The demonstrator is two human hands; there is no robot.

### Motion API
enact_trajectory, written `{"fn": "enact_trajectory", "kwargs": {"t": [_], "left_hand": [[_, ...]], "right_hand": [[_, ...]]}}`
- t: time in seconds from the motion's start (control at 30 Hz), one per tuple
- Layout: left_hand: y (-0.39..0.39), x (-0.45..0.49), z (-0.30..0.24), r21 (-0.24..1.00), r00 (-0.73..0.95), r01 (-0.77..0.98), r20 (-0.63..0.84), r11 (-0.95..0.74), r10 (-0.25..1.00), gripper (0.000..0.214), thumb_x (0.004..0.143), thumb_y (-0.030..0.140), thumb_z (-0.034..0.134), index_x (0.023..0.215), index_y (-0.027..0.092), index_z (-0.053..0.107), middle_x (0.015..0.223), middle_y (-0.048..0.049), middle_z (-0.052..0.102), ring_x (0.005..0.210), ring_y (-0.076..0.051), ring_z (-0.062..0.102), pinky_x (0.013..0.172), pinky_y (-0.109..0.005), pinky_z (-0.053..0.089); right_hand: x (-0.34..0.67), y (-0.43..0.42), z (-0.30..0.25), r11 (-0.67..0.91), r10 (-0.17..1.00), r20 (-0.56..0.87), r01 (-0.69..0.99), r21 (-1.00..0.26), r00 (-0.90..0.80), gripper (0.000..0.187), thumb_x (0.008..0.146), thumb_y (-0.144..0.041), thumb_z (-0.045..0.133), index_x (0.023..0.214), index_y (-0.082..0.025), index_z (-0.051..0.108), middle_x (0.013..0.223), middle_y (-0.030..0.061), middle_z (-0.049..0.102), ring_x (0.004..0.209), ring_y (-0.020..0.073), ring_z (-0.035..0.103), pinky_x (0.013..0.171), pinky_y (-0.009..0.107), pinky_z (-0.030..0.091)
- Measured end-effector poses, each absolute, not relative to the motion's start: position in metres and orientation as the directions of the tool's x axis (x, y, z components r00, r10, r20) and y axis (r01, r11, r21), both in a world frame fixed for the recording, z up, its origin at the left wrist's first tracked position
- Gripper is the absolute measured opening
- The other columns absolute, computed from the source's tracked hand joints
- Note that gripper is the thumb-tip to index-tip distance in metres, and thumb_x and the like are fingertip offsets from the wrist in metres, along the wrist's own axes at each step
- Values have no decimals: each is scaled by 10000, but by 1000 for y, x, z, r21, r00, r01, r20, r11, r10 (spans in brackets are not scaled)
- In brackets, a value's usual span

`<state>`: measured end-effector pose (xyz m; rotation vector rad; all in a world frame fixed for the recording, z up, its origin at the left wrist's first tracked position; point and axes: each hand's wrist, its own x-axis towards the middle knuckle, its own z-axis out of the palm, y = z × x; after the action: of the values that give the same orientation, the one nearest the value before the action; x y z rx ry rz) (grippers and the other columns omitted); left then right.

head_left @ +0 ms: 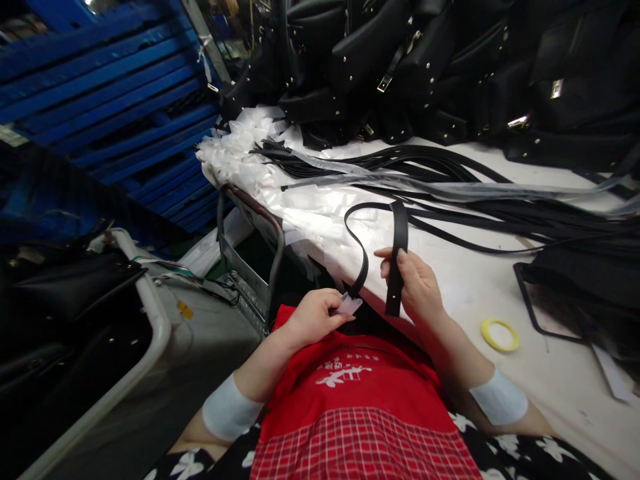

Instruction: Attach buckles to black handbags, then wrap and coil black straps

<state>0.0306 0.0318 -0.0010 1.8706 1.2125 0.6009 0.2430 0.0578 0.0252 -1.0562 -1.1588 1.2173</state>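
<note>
Blue slatted panels (110, 113) fill the upper left of the frame, and black bags (425, 60) with metal fittings are heaped across the top and upper right. White plastic pieces (250, 160) lie piled on the far left end of the table (470, 280). From there, a bundle of long black straps (440, 160) runs across to the right edge of the frame, blocking the stretch just below the bags. A yellow ring (511, 343) and a black item with a rectangular outline (575, 287) lie at right. At lower left, a pale-rimmed bin (161, 320) holds more black goods, with a bent metal tube frame (276, 247) between it and the table.

Near the centre, the left hand (320, 317) pinches a whitish tab (350, 305) at one end of a narrow black strap, fingers curled. The right hand (417, 283) closes thumb and fingers around a wider black strap piece (399, 233), which hangs nearly upright. Between the hands the narrow strap rises in a loop.

Both hands are by the table's near edge, just above the red apron (360, 380). Bare tabletop spreads right of the right hand, around the yellow ring and toward the lower right.
</note>
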Motion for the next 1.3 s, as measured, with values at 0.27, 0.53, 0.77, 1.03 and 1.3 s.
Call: {"fn": "enact_trajectory", "kwargs": {"t": [0.27,0.53,0.77,1.03,1.3], "left_hand": [[33,31,-2,791,548,518,-15,-325,836,151,858,229,657,756,196,762,804,-23,688,787,-158,638,733,-249,470],[31,29,2,817,574,473,-4,-328,819,130,868,222,646,830,194,767,887,-27,697,846,-158,643,791,-257,477],[32,29,5,835,582,466,-40,-293,813,152,873,255,634,828,200,768,918,-40,703,869,-175,647,812,-280,486],[34,27,9,844,593,450,-38,-292,804,154,873,264,633,856,200,771,921,-47,708,877,-182,650,821,-282,486],[33,25,10,892,562,377,-7,-248,827,226,900,339,609,878,171,758,869,-59,694,833,-181,643,784,-282,488]], "right_hand": [[240,52,21,31,998,40,-220,-975,-38,290,845,-478,670,959,-224,752,769,31,731,651,154,660,606,286,532],[234,59,16,39,999,47,-366,-930,-13,208,829,-395,712,968,-244,748,822,36,751,697,133,614,595,251,435],[230,61,12,-17,999,-1,-354,-935,-46,223,808,-427,713,946,-254,745,819,26,747,646,126,565,617,267,435],[228,59,13,-36,998,-18,-320,-947,-59,241,791,-415,724,949,-234,748,822,38,750,663,134,577,617,272,456],[231,57,12,-49,997,-27,-307,-950,-74,176,802,-374,723,917,-249,771,823,20,744,706,146,630,678,289,492]]}}
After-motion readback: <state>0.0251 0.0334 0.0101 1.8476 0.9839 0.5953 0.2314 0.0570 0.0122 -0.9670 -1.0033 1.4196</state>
